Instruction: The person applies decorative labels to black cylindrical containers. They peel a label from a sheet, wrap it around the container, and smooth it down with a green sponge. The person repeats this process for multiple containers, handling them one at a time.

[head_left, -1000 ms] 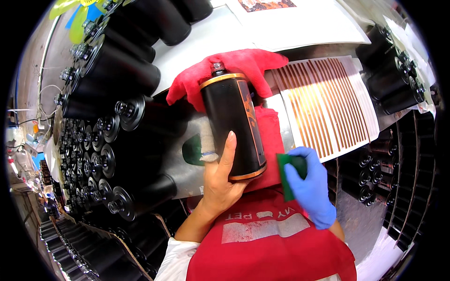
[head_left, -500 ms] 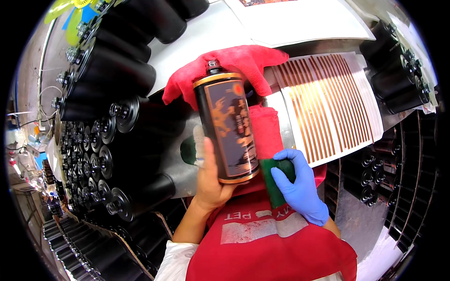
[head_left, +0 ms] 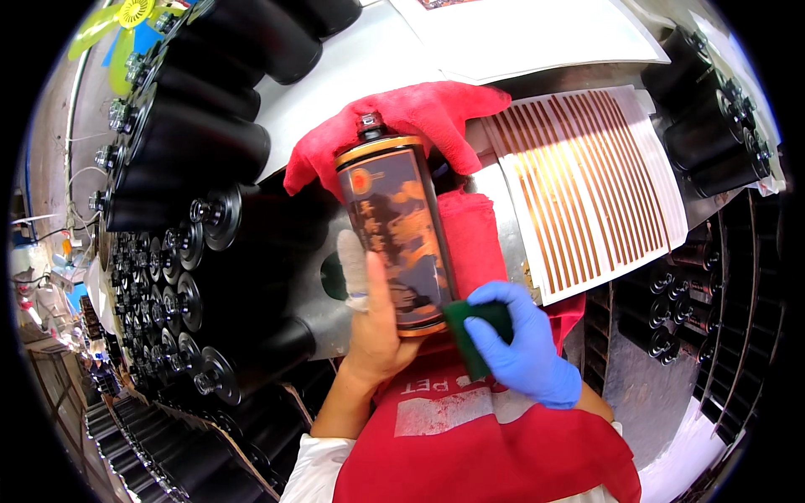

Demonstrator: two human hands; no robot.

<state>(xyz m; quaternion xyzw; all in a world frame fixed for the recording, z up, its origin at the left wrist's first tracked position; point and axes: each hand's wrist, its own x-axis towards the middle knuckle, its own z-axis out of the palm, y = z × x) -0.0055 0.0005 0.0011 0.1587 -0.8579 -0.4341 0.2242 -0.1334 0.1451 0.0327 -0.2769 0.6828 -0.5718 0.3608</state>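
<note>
A black bottle (head_left: 398, 226) with a gold rim and an orange-and-dark label lies lengthwise over a red cloth (head_left: 411, 117) on a metal bench. My left hand (head_left: 377, 323), bare with a wrapped fingertip, grips the bottle's lower left side. My right hand (head_left: 524, 335), in a blue glove, presses a dark green sponge pad (head_left: 470, 323) against the bottle's bottom right corner. The bottle's neck points away from me.
A sheet of thin orange label strips (head_left: 587, 184) lies right of the bottle. Rows of black bottles (head_left: 193, 142) fill racks to the left and crates at the right (head_left: 713, 126). A white sheet (head_left: 520, 33) lies at the back. I wear a red apron (head_left: 486, 444).
The bottle has been turned so more of its label faces up. My gloved right hand moved left with the green pad, from beside the bottle to its bottom corner.
</note>
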